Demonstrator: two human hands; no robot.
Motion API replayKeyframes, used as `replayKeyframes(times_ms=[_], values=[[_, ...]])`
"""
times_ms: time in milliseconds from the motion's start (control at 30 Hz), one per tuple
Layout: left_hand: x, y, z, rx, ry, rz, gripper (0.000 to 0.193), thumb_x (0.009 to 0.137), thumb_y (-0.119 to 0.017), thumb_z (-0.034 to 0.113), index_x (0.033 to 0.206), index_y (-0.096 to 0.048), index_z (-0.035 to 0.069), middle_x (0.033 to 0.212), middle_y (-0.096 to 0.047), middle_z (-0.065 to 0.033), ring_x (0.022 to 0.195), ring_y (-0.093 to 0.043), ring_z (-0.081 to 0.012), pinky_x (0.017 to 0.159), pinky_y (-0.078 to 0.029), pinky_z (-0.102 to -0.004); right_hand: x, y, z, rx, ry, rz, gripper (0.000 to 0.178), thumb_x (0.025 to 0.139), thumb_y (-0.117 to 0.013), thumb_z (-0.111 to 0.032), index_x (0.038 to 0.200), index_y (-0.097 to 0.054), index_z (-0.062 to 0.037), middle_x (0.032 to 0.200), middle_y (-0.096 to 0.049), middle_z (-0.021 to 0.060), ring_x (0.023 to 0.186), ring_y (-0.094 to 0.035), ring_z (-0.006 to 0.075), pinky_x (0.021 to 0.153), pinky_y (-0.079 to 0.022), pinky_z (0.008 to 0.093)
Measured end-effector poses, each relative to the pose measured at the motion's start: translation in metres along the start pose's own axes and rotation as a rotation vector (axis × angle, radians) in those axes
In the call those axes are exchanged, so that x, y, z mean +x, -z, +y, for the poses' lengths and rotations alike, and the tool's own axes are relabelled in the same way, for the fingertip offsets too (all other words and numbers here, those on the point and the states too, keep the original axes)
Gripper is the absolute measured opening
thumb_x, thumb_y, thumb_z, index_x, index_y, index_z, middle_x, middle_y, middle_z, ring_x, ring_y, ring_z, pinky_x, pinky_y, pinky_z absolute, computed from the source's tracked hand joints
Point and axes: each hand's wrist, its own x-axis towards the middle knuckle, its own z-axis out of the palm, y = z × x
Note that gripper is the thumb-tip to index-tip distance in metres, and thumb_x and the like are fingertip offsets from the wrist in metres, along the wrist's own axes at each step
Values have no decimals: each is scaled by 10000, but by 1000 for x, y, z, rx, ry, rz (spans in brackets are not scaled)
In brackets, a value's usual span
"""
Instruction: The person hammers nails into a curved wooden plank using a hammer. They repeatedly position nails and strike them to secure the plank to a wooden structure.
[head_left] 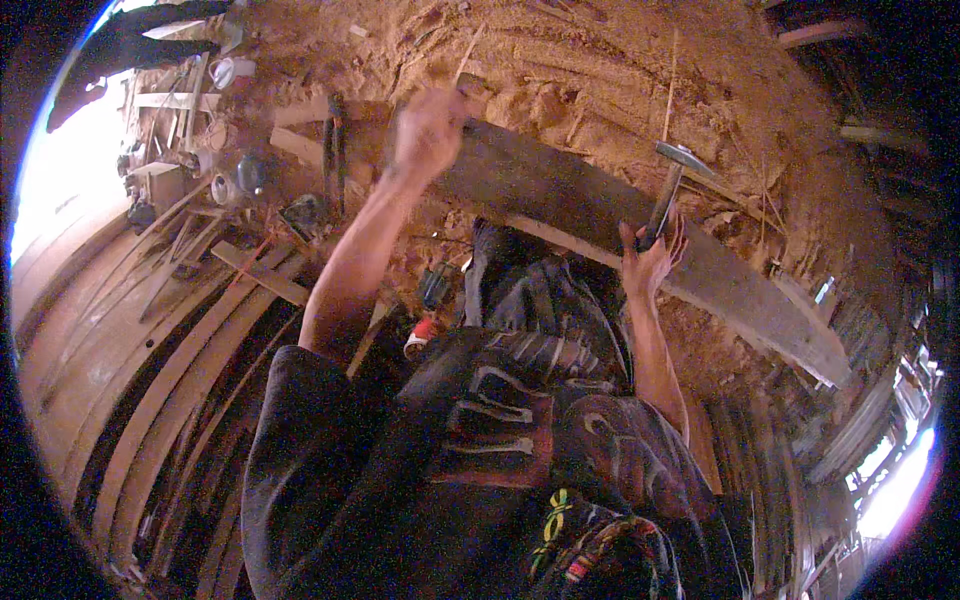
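1. Nearest the camera, the person's dark printed shirt (500,430) is filling the lower middle of the view, with both bare forearms rising out of it toward the work.
2. On the person's right, the right hand (652,255) is wrapping its fingers around the dark handle of a hammer (672,185); the grip is closed tight on the handle, and the metal head is standing up above the hand, over the plank.
3. On the person's left, the left hand (428,130) is reaching further out and is blurred. It is resting at the upper end of the plank, and its grip seems pinched narrow, though I cannot tell whether anything small is held in it.
4. The long grey wooden plank (600,215) is lying slantwise across the middle, running from the left hand down to the right edge, passing just behind the right hand.
5. To the left, curved wooden strips (170,380) are lying side by side on the floor, with loose offcuts (260,272) near them.
6. Further left, small tins and tools (235,175) are sitting in a cluster.
7. Farthest off, reddish sawdust-covered ground (600,70) is spreading behind the plank.
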Motion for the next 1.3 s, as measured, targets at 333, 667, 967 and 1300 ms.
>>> replayKeyframes(times_ms=[333,667,967,1300], values=[[11,19,-1,-320,364,174,128,941,-549,59,926,-674,31,867,-713,-107,766,-679,-190,690,-521,-305,12,-12,12,42,46,-23,822,826,-659,-554,1395,-432,-7,1444,-424,205,1367,-322,399,1144,-181,532],[0,6,-8,-290,402,96,78,888,-609,49,941,-662,27,819,-699,-161,716,-686,-284,631,-525,-339,29,40,-74,348,192,-125,535,891,-633,-359,1259,-522,14,1254,-541,249,1164,-473,461,1055,-286,555],[-26,-49,-32,-883,386,99,139,877,-597,5,998,-661,34,802,-675,-164,564,-565,-177,543,-458,-315,48,66,-150,442,312,-409,349,941,-588,-210,1202,-525,13,1167,-577,250,807,-626,414,688,-538,463],[-19,-17,2,-469,113,100,118,876,-577,-35,960,-643,15,839,-643,-184,760,-650,-375,626,-493,-407,72,103,-189,117,539,-95,522,980,-505,-442,1209,-523,27,932,-669,236,773,-646,437,677,-531,435]])
